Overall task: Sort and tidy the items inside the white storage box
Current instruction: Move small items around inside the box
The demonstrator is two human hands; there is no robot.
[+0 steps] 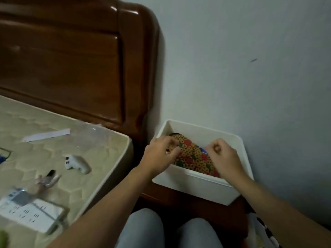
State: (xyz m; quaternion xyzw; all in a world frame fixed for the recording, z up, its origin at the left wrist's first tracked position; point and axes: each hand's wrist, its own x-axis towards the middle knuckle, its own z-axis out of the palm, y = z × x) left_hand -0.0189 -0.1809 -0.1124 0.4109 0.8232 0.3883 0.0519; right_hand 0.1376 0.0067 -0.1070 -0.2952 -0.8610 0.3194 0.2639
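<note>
The white storage box (195,185) stands on a dark wooden bedside stand against the wall. Inside it lies a patterned pouch (193,156) with red, green and yellow rings. My left hand (159,154) pinches the pouch's left end with curled fingers. At the pouch's right end, my right hand (223,158) grips it with its fingers curled; a bit of blue shows just beside that hand. The rest of the box's contents are hidden under the pouch and my hands.
A mattress (100,158) to the left holds a white remote-like object (77,164), a paper strip (46,135), a clear plastic bag (96,135), a small dark-tipped item (47,179) and a printed card in a sleeve (30,214). The wooden headboard (71,56) rises behind. My knees (166,230) are below the box.
</note>
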